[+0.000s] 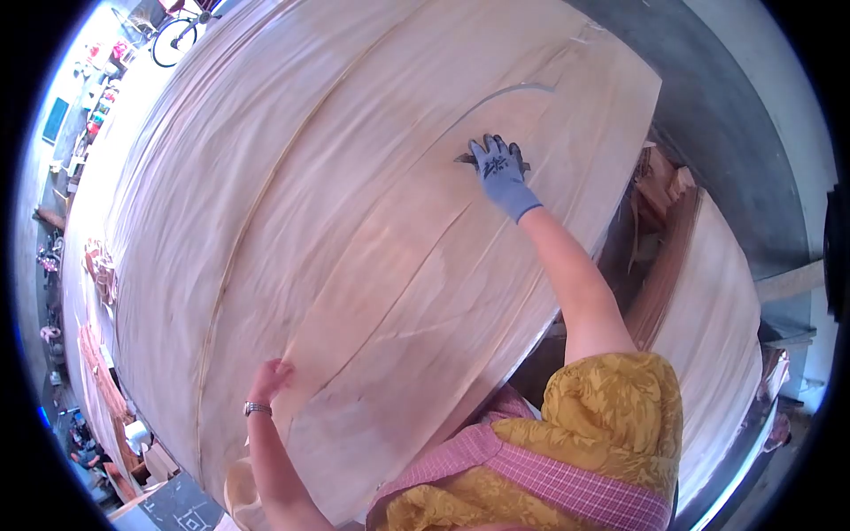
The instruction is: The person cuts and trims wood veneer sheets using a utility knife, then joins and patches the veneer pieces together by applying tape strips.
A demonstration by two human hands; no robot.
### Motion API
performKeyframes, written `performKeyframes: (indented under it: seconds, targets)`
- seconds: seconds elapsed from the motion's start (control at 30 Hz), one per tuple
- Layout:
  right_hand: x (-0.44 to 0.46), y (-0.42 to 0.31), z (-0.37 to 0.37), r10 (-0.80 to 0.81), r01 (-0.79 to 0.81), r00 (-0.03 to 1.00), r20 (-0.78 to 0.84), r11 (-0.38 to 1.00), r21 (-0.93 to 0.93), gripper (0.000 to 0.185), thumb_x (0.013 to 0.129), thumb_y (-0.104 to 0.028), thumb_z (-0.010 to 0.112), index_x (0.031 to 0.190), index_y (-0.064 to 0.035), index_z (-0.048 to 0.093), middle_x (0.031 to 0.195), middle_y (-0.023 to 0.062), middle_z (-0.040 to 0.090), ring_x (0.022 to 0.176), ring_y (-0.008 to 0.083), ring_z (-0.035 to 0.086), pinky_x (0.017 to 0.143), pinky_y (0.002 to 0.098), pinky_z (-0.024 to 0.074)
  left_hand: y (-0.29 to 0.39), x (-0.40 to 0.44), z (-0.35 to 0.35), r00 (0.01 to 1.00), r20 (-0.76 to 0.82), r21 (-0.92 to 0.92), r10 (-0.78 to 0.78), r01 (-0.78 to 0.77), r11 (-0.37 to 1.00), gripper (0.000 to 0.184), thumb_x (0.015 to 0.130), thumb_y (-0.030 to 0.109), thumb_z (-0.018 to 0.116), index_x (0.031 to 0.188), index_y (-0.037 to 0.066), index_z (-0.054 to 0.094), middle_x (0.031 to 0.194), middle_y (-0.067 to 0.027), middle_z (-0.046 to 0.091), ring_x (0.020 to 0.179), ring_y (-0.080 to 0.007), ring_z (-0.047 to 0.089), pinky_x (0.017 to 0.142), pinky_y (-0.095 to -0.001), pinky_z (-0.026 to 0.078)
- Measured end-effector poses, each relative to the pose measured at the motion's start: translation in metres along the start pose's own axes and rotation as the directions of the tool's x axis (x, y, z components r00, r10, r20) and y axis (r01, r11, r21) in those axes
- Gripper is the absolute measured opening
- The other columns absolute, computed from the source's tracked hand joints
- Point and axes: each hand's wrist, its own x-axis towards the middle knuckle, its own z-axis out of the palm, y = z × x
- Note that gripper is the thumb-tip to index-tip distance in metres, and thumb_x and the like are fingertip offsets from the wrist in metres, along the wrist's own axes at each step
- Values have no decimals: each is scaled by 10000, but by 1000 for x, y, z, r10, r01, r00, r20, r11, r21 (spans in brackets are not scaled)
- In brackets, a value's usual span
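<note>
A broad pale wood veneer sheet (292,186) with long grain lines fills the view under both hands. My right hand (500,173), in a blue-grey glove with dark fingertips, presses on it toward the upper right. A dark flat tool (463,159) pokes out on either side of the glove; most of it is hidden beneath the fingers. Past the fingertips runs a curved grey line (505,90). My left hand (270,380), bare and wearing a wristwatch (258,408), rests near the lower left with fingers curled by a veneer edge; whether they grip it is unclear.
To the right, beyond the sheet's edge, stands another veneer stack (708,292) with torn brown pieces (660,181) beside it. Scrap strips (102,372) lie along the left. A bicycle (174,40) is at the far upper left.
</note>
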Motion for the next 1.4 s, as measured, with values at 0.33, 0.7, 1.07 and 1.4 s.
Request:
performKeyframes:
  seconds: [0.33, 0.7, 1.07, 1.4]
  targets:
    - [13, 22, 16, -19, 19, 1000, 2, 996, 83, 522, 911, -238, 539, 1417, -239, 409, 1461, 118, 390, 1372, 333, 333, 1073, 585, 264, 1, 9, -1, 998, 59, 78, -16, 11, 997, 199, 848, 117, 703, 1000, -9, 674, 842, -15, 670, 702, -133, 651, 651, -302, 545]
    - [26, 37, 25, -215, 237, 956, -200, 967, 92, 416, 961, -330, 496, 1325, -136, 543, 1347, 155, 540, 1278, 327, 465, 1054, 440, 385, 44, -76, 116, 685, -621, 576, 382, 67, 815, 509, 790, 311, 680, 1245, 121, 554, 1245, -142, 549, 1169, -315, 492, 975, -493, 354]
    - [49, 75, 45, -266, 277, 947, -179, 960, 40, 414, 998, -318, 432, 1388, -185, 476, 1370, 182, 500, 1260, 357, 470, 1030, 451, 398, 32, -67, 163, 526, -815, 386, 245, 177, 906, 788, 865, 527, 594, 1520, 277, 235, 1557, -150, 183, 1432, -400, 167, 1103, -632, 168]
    - [53, 78, 47, -349, 365, 920, -177, 929, 64, 421, 1000, -319, 423, 1384, -155, 482, 1357, 186, 515, 1249, 360, 481, 1028, 443, 400, -6, -37, 108, 477, -823, 447, 309, 207, 870, 720, 894, 532, 542, 1506, 259, 279, 1471, -90, 369, 1407, -346, 248, 1121, -592, 154]
